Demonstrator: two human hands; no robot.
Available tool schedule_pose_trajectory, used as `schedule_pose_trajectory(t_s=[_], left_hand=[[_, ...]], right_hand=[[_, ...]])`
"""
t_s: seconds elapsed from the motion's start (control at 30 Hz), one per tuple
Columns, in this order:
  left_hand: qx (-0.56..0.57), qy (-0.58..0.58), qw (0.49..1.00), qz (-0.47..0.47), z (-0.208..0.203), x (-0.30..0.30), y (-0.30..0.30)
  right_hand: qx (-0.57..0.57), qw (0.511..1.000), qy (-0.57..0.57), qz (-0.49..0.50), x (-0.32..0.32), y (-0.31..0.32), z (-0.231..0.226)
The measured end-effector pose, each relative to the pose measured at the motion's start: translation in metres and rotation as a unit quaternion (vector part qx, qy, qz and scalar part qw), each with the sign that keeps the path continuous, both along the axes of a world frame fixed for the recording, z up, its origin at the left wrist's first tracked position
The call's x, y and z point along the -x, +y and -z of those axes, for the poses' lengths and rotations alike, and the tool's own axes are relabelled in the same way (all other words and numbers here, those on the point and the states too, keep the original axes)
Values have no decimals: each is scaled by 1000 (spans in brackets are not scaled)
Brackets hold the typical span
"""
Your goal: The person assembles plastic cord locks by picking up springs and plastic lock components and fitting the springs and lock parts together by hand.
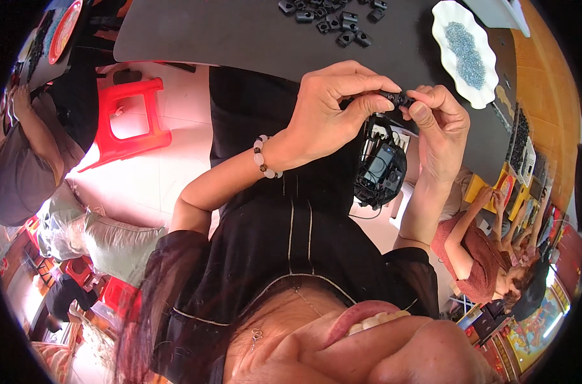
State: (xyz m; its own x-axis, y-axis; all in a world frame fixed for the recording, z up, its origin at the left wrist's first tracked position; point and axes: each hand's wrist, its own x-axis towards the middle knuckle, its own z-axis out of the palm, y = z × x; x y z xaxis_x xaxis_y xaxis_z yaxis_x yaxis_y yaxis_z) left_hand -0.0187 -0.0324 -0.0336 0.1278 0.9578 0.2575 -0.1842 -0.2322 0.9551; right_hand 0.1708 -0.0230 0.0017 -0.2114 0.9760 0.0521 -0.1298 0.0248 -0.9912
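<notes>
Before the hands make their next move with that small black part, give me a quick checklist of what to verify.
1. Small black part pinched by both hands: ok.
2. Left hand fingertips closed on it: ok.
3. Right hand thumb and forefinger on its other end: ok.
4. Part's seating or alignment: cannot tell, too small and partly covered.
5. More black parts lying on the dark table: ok.
6. White dish of small grey pieces on the table: ok.

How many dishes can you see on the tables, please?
2: a white scalloped dish of blue-grey bits at the far right of the dark table, and a red dish at the upper left edge. Others may be hidden.
</notes>
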Motion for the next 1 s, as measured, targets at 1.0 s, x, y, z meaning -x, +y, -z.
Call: schedule_pose_trajectory(t_s=[1.0], left_hand=[[-48,64,996,-43,-2,6,-4]], right_hand=[[28,999,2,-17,7,-1,4]])
